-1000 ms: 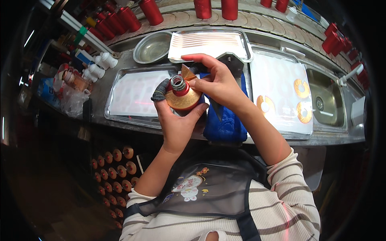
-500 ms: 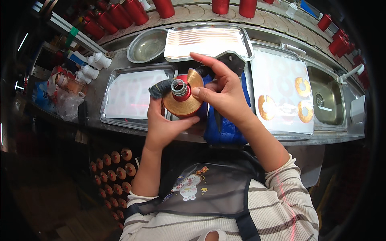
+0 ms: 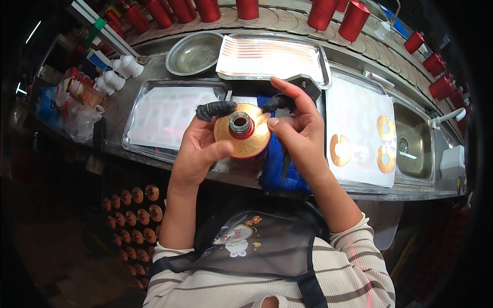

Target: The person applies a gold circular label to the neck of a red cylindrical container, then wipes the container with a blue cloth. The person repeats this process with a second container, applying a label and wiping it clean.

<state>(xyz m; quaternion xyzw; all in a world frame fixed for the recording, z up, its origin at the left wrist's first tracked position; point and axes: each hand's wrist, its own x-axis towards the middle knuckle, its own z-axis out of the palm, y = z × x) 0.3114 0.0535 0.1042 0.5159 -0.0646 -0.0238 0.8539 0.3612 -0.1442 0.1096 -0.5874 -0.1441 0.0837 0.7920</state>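
Observation:
A red bottle (image 3: 237,155) with a bare threaded neck stands upright in front of me, its mouth towards me. A gold ring-shaped sticker (image 3: 253,145) lies around the neck on its shoulder. My left hand (image 3: 197,149) is wrapped around the bottle's left side, the thumb near the sticker's front edge. My right hand (image 3: 300,133) is at the right edge, its thumb and a dark-covered finger closed on the sticker's rim while the index finger points up. Dark covers sit on one finger of each hand. Under my right hand a dark pointed strip lies against blue cloth; whether it is held I cannot tell.
Several gold C-shaped stickers (image 3: 339,150) lie on a white sheet at right, beside a sink (image 3: 411,138). A tray (image 3: 134,117) with a white sheet is at left. Behind are a metal bowl (image 3: 174,60) and a striped-sheet tray (image 3: 327,72). Red bottles (image 3: 354,20) stand on the conveyor.
The sticker's raised flap at the neck has come down flat around it. The bottle has moved slightly right in view, and my right hand has shifted to its right edge. Conveyor bottles have moved.

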